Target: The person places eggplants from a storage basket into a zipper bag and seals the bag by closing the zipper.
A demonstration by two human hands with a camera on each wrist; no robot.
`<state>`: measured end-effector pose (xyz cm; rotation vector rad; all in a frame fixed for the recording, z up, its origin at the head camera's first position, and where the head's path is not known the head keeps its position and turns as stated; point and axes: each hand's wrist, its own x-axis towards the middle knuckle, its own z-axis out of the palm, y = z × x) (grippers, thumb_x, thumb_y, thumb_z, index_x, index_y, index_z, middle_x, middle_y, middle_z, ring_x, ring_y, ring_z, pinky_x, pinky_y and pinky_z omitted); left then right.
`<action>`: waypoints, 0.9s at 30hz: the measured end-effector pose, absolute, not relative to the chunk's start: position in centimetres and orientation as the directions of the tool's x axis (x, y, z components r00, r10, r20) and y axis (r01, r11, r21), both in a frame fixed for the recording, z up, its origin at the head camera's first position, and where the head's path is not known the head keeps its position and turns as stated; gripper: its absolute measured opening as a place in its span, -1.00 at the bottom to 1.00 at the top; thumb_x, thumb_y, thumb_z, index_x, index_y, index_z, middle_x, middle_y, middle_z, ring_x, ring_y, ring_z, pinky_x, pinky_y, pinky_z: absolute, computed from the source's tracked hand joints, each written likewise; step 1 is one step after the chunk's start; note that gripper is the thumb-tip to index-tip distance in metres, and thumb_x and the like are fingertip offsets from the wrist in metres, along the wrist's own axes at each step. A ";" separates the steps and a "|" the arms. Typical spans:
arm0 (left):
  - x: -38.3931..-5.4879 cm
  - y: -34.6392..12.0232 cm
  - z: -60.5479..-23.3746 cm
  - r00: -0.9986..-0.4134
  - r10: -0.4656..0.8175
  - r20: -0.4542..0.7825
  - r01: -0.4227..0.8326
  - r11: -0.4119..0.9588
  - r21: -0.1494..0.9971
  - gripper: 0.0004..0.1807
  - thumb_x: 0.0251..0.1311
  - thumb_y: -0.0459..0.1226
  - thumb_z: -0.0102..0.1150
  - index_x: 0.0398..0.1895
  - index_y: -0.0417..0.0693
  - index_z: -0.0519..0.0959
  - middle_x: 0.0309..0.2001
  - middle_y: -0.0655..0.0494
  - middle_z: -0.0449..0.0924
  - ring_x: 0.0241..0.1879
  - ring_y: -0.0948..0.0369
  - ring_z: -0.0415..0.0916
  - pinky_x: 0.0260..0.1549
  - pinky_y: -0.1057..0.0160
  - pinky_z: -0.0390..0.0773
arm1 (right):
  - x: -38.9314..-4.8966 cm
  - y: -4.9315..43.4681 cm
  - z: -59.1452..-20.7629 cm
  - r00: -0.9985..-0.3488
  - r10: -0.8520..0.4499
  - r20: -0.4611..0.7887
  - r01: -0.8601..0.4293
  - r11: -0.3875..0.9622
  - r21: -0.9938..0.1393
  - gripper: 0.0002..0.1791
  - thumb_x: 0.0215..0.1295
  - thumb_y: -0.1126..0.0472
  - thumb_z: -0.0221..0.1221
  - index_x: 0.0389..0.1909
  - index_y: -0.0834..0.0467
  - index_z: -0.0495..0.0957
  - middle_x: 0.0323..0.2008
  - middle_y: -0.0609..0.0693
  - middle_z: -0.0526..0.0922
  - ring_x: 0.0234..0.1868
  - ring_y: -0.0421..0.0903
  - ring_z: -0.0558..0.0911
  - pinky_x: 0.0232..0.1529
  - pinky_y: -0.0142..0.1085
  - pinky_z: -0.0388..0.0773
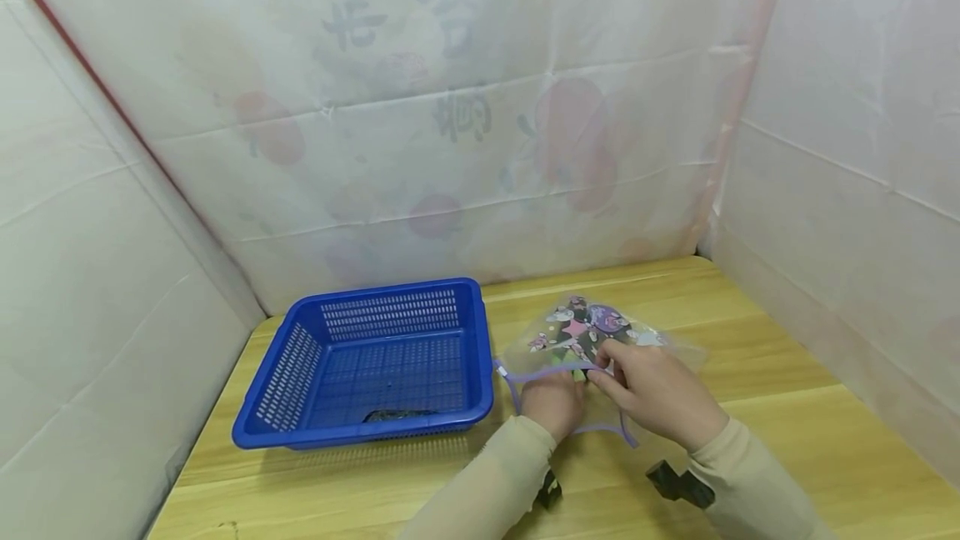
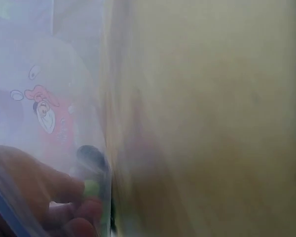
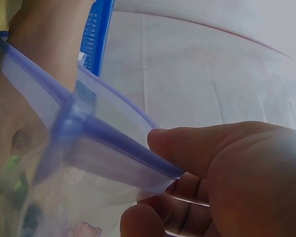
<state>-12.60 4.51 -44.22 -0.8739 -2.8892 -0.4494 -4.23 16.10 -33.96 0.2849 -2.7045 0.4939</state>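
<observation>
A clear zip bag (image 1: pixel 543 338) with a purple zip edge and cartoon prints lies on the table, its mouth spread apart. My left hand (image 1: pixel 553 402) reaches through that mouth into the bag. Seen hazily through the plastic in the left wrist view, its fingers (image 2: pixel 64 187) pinch a small light-green and dark object (image 2: pixel 92 188); its kind is unclear. Thumb and fingers of my right hand (image 1: pixel 663 394) grip the bag's zip edge (image 3: pixel 133 145), lifting it. Inside the blue basket (image 1: pixel 360 436), a dark patterned item (image 1: pixel 397 415) is partly hidden by the near rim.
The basket stands left of the bag on the wooden table (image 1: pixel 757 407). White printed sheets (image 1: pixel 450 148) enclose the back and both sides. Dark camera mounts (image 1: pixel 678 486) sit at my wrists.
</observation>
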 end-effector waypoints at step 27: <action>-9.8 0.2 -39.8 -0.615 0.685 0.390 0.788 0.518 0.333 -0.72 0.17 -0.28 0.19 -0.70 0.08 0.47 -0.68 0.33 0.34 -0.69 0.43 0.25 -0.72 0.48 0.23 | -4.2 16.4 -34.0 -0.910 -0.132 0.392 -0.265 0.914 -0.307 -0.87 0.23 0.19 0.28 -0.42 -0.01 0.50 -0.73 -0.31 0.28 -0.74 -0.41 0.20 -0.71 -0.46 0.21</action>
